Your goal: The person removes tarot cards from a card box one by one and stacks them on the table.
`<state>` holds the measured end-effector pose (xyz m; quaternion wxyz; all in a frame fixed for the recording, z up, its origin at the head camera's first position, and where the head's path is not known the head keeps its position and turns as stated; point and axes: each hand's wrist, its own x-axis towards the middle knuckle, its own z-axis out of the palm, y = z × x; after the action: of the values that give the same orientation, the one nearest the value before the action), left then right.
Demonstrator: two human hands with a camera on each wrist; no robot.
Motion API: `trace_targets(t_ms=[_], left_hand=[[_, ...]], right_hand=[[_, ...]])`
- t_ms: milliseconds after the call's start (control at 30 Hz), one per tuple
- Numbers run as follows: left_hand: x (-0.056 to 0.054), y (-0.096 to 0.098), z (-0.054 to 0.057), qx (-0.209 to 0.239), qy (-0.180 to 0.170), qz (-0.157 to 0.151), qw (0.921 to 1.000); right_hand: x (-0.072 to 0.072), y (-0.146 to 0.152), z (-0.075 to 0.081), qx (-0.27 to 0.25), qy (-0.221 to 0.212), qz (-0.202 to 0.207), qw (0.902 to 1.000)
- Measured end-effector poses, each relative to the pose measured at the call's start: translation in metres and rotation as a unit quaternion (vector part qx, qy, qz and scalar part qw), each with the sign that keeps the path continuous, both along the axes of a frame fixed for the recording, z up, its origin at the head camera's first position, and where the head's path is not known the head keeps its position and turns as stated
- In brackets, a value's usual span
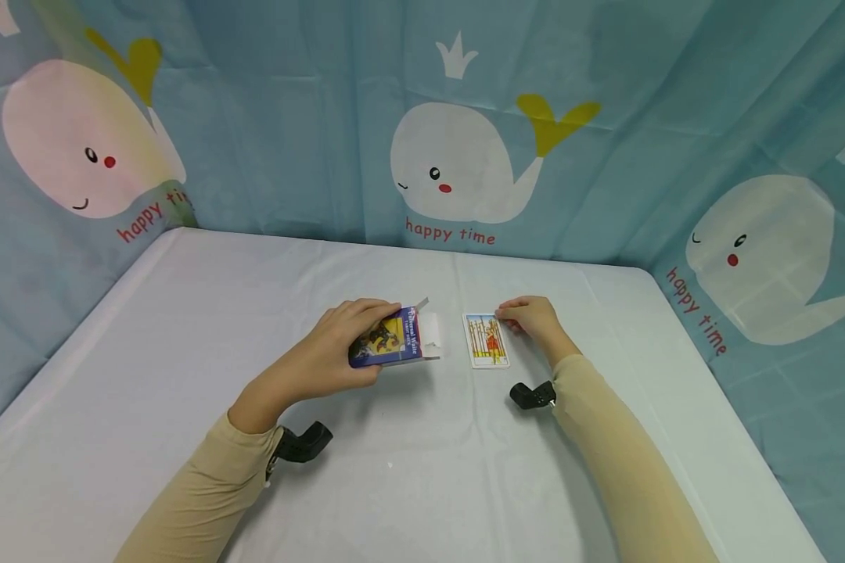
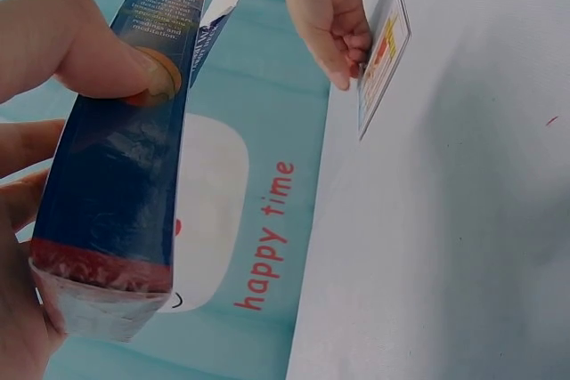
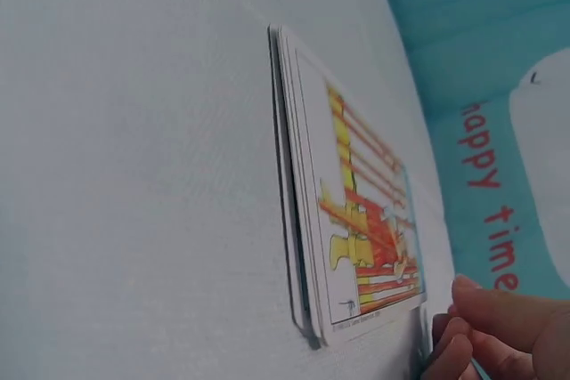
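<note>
My left hand (image 1: 334, 352) grips a blue tarot card box (image 1: 387, 340) held over the table. The box's right end is open, with white flaps (image 1: 430, 336) sticking out. In the left wrist view the thumb (image 2: 125, 68) presses on the box's narrow blue side. To the right of the box lies a thin stack of tarot cards (image 1: 487, 342), picture side up, showing a figure among long staves. My right hand (image 1: 535, 319) pinches this stack at its upper right corner. Its thumb and curled fingers (image 3: 499, 327) meet right at the card edge in the right wrist view.
A white cloth covers the table (image 1: 394, 485). Behind and at the sides hangs a blue curtain (image 1: 289, 156) printed with whales. Black wrist-camera mounts (image 1: 304, 442) jut from both sleeves, low over the table.
</note>
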<state>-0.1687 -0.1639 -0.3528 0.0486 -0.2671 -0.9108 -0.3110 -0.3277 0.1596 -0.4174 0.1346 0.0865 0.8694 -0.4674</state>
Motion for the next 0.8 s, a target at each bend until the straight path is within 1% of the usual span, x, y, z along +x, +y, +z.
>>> trace_targets(t_ms=[100, 233, 333, 467, 800], left_hand=[[0.0, 0.001, 0.0, 0.0, -0.002, -0.001, 1.0], [0.0, 0.001, -0.001, 0.001, -0.002, -0.001, 1.0], [-0.001, 0.001, -0.001, 0.0, -0.001, -0.001, 1.0], [-0.001, 0.001, -0.002, -0.002, -0.004, -0.002, 1.0], [-0.002, 0.001, -0.003, -0.002, -0.006, -0.002, 1.0]], right_hand=[[0.006, 0.0, 0.003, -0.023, -0.003, -0.014, 0.9996], [0.019, -0.004, 0.012, -0.064, 0.012, -0.02, 0.9977], [0.03, -0.007, 0.02, -0.102, 0.027, -0.008, 0.9944], [0.044, -0.013, 0.028, -0.148, 0.032, 0.009, 0.9884], [0.069, -0.029, 0.045, -0.206, 0.053, 0.046, 0.9761]])
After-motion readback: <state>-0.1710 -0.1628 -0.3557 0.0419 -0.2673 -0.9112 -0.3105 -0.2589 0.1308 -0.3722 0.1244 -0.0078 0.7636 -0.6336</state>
